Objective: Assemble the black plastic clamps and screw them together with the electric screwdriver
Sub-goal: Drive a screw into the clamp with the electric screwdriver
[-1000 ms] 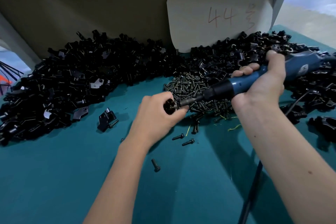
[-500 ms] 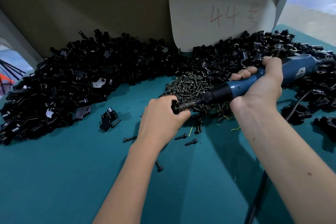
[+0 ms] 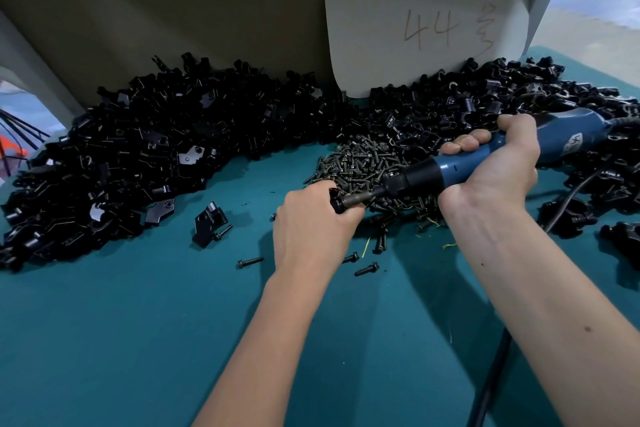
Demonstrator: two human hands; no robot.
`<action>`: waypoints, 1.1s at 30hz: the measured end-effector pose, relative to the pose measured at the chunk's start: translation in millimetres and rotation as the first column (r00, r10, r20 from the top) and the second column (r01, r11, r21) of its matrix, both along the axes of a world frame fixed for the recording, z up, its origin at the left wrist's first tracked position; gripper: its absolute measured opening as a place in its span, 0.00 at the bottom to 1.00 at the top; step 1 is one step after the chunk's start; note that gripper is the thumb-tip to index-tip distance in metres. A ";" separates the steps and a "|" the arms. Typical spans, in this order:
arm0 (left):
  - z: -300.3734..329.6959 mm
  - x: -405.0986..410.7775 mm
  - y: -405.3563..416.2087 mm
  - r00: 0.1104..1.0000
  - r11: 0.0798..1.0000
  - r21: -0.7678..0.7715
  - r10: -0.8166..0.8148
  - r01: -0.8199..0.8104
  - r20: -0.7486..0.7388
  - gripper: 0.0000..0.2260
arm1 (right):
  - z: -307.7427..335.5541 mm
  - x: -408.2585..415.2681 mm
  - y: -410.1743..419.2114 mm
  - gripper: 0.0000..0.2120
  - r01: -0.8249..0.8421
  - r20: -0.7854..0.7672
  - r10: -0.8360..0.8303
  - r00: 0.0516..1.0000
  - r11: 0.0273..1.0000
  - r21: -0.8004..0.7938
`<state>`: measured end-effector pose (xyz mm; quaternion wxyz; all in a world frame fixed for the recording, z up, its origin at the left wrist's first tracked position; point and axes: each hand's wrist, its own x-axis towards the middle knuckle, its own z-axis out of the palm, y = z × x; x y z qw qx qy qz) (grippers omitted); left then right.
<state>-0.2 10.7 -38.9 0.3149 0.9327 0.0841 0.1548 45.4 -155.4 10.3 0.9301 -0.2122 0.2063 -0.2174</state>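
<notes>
My left hand [image 3: 311,229] is closed around a black plastic clamp [image 3: 335,202], of which only a small edge shows above my thumb. My right hand [image 3: 498,166] grips the blue electric screwdriver [image 3: 450,170], and its metal bit [image 3: 360,198] points left and touches the clamp. A heap of dark screws [image 3: 363,163] lies just behind both hands. A large pile of black clamp parts [image 3: 145,156] fills the left and back of the teal table [image 3: 138,340], and another pile [image 3: 519,94] runs along the back right.
A single clamp piece [image 3: 207,224] and a few loose screws [image 3: 250,262] lie on the table left of my left hand. A white card marked 44 [image 3: 426,21] leans on the back wall. The screwdriver's black cable [image 3: 491,378] runs down at the lower right.
Both hands have shifted slightly away from me toward the screw heap. The screwdriver bit has stayed against the clamp in my left hand.
</notes>
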 end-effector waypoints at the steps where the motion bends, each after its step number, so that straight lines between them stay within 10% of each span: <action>1: 0.1 -0.2 -0.1 1.000 1.000 0.004 -0.004 0.004 0.002 0.14 | -0.2 0.1 0.3 0.09 -0.002 0.001 0.002 1.000 1.000 0.001; 33: -3.2 -5.8 8.9 0.999 0.998 0.064 -0.002 0.000 0.038 0.15 | -10.1 -4.0 11.8 0.09 -0.019 -0.031 0.021 0.999 0.999 0.035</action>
